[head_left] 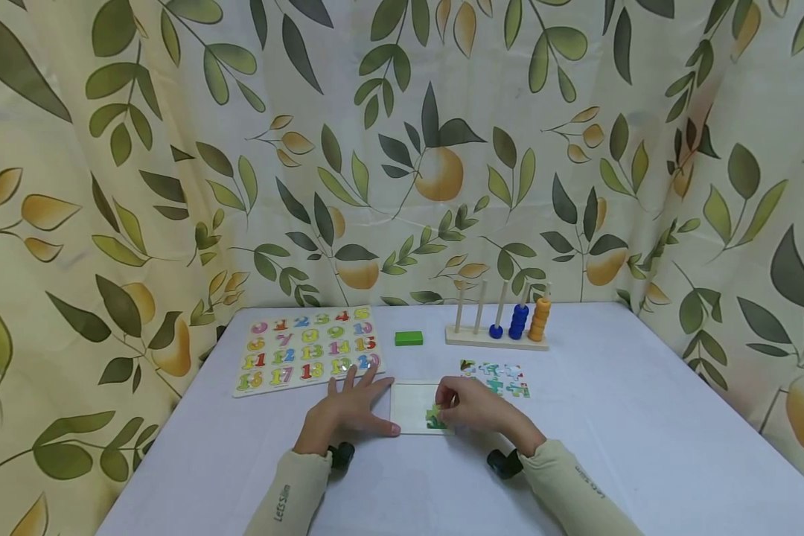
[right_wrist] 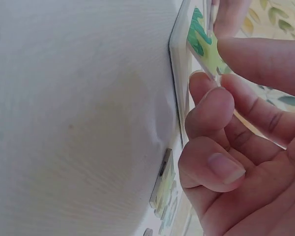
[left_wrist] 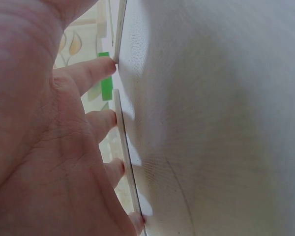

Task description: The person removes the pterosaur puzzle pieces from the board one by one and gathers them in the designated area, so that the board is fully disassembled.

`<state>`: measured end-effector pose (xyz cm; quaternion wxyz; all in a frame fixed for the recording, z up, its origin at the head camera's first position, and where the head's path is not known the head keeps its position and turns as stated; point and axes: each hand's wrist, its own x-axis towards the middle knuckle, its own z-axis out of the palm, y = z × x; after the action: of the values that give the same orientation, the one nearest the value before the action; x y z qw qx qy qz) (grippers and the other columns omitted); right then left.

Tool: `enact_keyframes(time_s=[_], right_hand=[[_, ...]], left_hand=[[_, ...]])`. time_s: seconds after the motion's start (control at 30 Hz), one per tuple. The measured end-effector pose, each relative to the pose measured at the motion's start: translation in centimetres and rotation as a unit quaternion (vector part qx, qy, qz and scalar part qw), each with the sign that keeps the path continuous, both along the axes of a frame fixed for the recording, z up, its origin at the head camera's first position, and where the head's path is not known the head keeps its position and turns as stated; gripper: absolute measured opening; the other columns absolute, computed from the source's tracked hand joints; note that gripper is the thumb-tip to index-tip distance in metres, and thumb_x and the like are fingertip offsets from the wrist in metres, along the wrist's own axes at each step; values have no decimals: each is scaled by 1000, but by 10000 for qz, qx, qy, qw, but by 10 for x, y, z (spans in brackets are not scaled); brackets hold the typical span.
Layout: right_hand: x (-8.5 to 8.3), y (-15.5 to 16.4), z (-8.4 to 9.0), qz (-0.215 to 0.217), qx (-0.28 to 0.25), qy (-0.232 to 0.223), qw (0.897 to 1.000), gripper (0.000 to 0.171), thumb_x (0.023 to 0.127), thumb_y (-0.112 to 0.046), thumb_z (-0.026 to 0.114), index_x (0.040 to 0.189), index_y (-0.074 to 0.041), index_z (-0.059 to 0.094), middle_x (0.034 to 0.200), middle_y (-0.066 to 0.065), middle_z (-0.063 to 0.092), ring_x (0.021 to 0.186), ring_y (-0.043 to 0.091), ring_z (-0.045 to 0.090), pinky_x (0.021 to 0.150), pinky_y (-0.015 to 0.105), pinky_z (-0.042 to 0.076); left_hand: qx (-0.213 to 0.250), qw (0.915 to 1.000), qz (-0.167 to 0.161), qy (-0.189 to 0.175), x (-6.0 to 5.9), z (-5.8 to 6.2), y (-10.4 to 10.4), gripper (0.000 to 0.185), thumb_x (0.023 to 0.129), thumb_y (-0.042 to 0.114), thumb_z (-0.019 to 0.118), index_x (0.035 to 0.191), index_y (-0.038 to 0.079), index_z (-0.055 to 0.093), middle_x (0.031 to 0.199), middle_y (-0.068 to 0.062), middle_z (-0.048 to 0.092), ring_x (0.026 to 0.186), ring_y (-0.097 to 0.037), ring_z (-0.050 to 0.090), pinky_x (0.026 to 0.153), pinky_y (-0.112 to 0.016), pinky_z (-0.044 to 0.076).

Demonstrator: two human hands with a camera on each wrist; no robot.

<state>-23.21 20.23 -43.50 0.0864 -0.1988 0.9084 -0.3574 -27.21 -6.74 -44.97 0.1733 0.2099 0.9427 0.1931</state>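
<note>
A white puzzle tray (head_left: 410, 402) lies flat on the table in front of me. My left hand (head_left: 351, 406) rests flat with fingers spread at the tray's left edge; in the left wrist view its fingertips (left_wrist: 110, 118) touch the tray's thin rim (left_wrist: 124, 147). My right hand (head_left: 474, 406) pinches a green jigsaw piece (head_left: 434, 415) over the tray's lower right corner. In the right wrist view the jigsaw piece (right_wrist: 204, 44) sits tilted between thumb and fingers (right_wrist: 221, 103), just above the tray (right_wrist: 177, 73).
Several loose jigsaw pieces (head_left: 502, 378) lie right of the tray. A number peg board (head_left: 306, 350) is at the left, a green block (head_left: 409, 338) behind the tray, and a wooden bead stacker (head_left: 502, 327) at the back. A leaf-print curtain surrounds the white table (head_left: 643, 432).
</note>
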Motion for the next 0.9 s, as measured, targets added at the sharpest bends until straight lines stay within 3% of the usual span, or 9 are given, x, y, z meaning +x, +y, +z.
enact_keyframes(time_s=[0.37,0.6,0.9], right_hand=[[-2,0,-4,-99,-81,-68,9999,15,95,3,73,100,-9,66,89,0,62,84,20,56,72,33,49],[-1,1,-3,-45,-164,42,9998,11,98,1,69,101,-9,67,90,-1,61,86,20,55,74,33,48],[1,4,2,8,-301,170,9994,11,98,2,70,101,-8,67,91,-1,62,85,19,56,74,31,49]], left_hand=[[-3,10000,3,14,-2,-4,0,97,85,61,84,166,29,42,180,-8,13,162,-46,-1,123,-74,-5],[52,10000,52,-61,3,4,0,97,86,59,85,166,27,42,179,-9,15,163,-44,1,124,-73,-4],[29,10000,38,-3,1,1,0,97,85,59,85,166,29,42,179,-7,15,163,-44,1,124,-73,-2]])
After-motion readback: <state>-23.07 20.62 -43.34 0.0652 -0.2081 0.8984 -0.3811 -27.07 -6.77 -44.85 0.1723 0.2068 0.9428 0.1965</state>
